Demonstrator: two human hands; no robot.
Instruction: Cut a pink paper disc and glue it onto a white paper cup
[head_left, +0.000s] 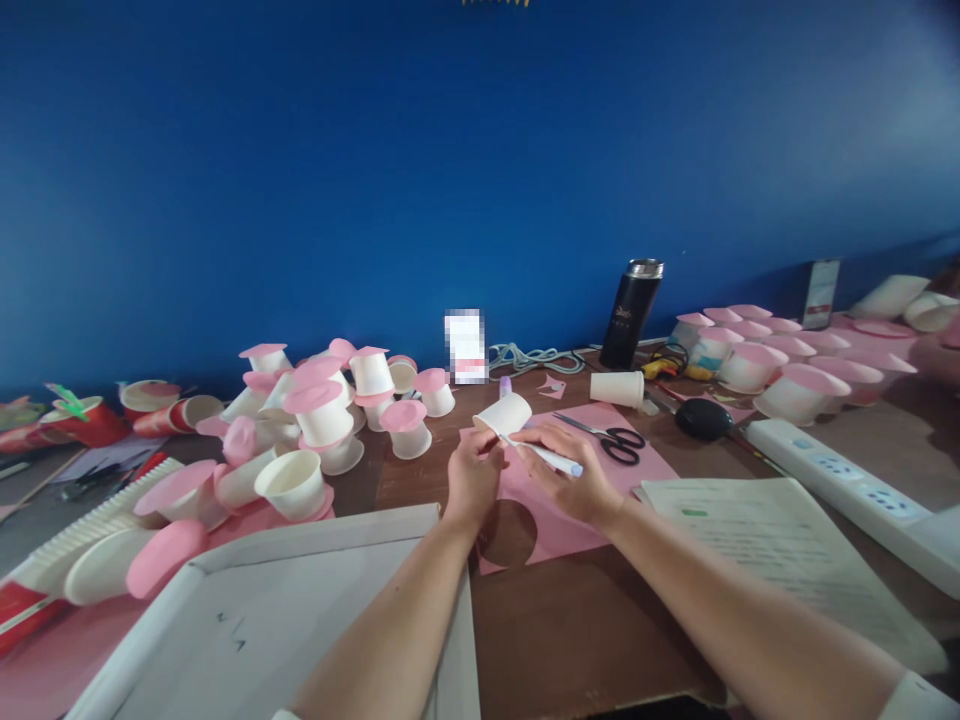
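Observation:
A white paper cup [504, 412] lies tilted on its side, and my left hand [478, 476] grips it near the rim. A white pen with a bluish end [559, 460] is pinched in my right hand [574, 474], its tip pointing at the cup's lower edge. Beneath both hands is a sheet of pink paper [637, 450] with a round hole cut in it. Black-handled scissors [621, 446] rest on the sheet, right of my right hand. Another white cup [616, 388] lies on its side behind the scissors.
Several cups with pink tops [313, 412] crowd the left; more such cups [804, 392] stand at the right. A black bottle [631, 315] and a phone [465, 347] stand by the blue wall. A white box lid [300, 620], papers [780, 560] and a power strip [862, 490] flank my arms.

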